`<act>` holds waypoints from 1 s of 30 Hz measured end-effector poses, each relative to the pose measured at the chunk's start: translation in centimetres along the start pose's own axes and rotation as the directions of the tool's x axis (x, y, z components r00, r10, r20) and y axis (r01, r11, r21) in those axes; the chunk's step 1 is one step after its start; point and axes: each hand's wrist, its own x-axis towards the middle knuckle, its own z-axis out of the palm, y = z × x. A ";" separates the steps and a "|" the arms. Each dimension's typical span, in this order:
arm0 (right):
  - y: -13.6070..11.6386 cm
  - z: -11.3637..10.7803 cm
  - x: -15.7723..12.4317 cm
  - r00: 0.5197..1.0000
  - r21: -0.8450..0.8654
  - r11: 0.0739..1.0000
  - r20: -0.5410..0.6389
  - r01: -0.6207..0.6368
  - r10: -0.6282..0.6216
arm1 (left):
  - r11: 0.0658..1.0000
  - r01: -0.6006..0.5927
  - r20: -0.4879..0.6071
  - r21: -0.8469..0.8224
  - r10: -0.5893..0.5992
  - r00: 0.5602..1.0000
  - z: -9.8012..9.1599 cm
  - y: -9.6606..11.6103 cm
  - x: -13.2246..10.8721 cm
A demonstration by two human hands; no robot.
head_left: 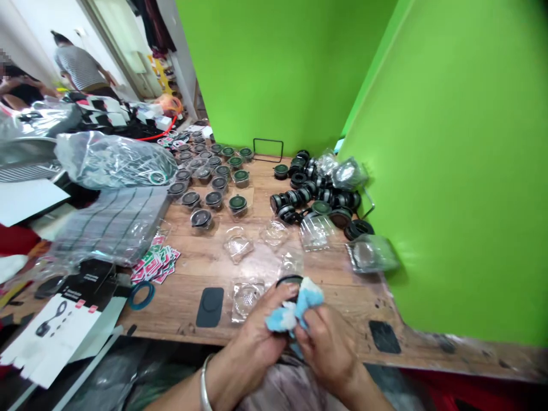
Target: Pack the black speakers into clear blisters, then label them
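My left hand [261, 322] is closed around a dark round disc-shaped piece [286, 280], most of which is hidden by my fingers and a cloth. My right hand [327, 342] pinches the blue-and-white cloth [310, 295], bunched against the piece and the left fingers. Just left of my hands lies a clear plastic blister tray [247, 299]. More clear trays [238, 244] are scattered beyond. Several similar dark round pieces [201, 218] sit in clear trays at the back left. A heap of loose black and green ones [299, 197] lies at the back right.
Green panels [291, 68] wall the back and right. To the left are a stack of clear packaging [115, 220], small printed cards [156, 260], a blue tape ring [141, 295] and printed cardboard [55, 325]. Dark flat pads [209, 307] lie near the front edge. Two people are in the background.
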 end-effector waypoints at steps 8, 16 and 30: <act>5.7 -1.6 -5.8 0.855 -0.352 0.880 0.293 -0.319 0.427 | 0.087 -0.440 0.230 0.894 0.754 0.616 -9.1 3.5 -2.2; 7.3 1.4 -4.0 0.800 -0.524 0.834 0.420 -0.172 0.429 | -0.605 -0.209 0.622 0.768 0.629 0.466 -14.2 1.4 -1.3; 1.8 2.5 0.4 0.915 -0.149 0.989 0.399 -0.006 0.066 | 0.758 -0.532 -0.467 0.378 0.652 0.597 -12.3 5.2 -0.4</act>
